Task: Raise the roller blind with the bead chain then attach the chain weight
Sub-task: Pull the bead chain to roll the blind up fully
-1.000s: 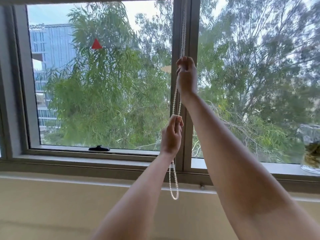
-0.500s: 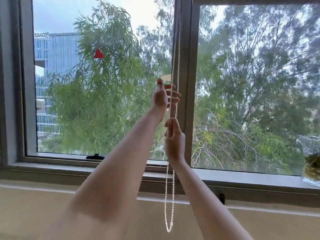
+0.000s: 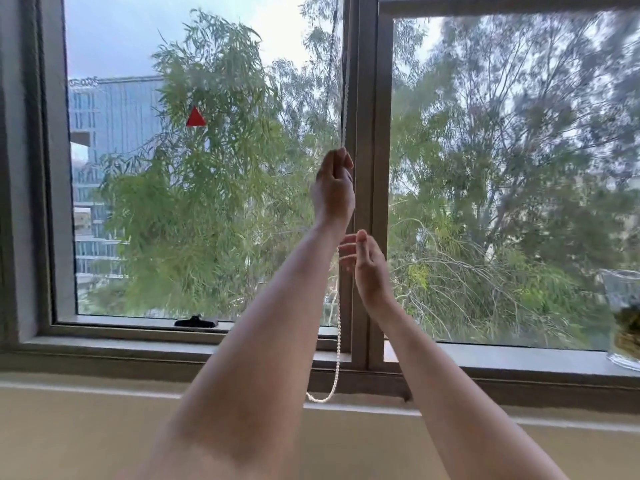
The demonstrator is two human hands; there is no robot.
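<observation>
A tall blue glass building [image 3: 114, 174] is seen far off through the left pane, and a small red triangle sticker [image 3: 196, 117] is stuck on that glass in front of the green leafy trees [image 3: 221, 188]. A small black window latch [image 3: 196, 321] is fixed on the bottom of the left frame. The left hand [image 3: 333, 188] is raised high, just left of the grey middle window post [image 3: 363, 168]. Its fingers [image 3: 341, 160] are curled shut around the white bead chain [image 3: 337, 344], which is seen going straight up from the fist along the post to the top of the view. Below the left wrist the chain is partly hidden, then it is seen hanging down past the grey window sill [image 3: 138, 344]. Its bottom loop is curved to the left and is hung in front of the cream wall [image 3: 86, 438] under the window. The right hand [image 3: 367, 268] is held lower, just under the left wrist and just right of the chain. Its fingers [image 3: 348, 252] are spread apart and loose, with the tips close to the chain; whether the chain is touched by them cannot be told. More trees are seen through the right pane. At the far right, a clear glass jar [image 3: 623, 320] with something dark and yellow inside is stood on the sill, partly cut off by the edge.
</observation>
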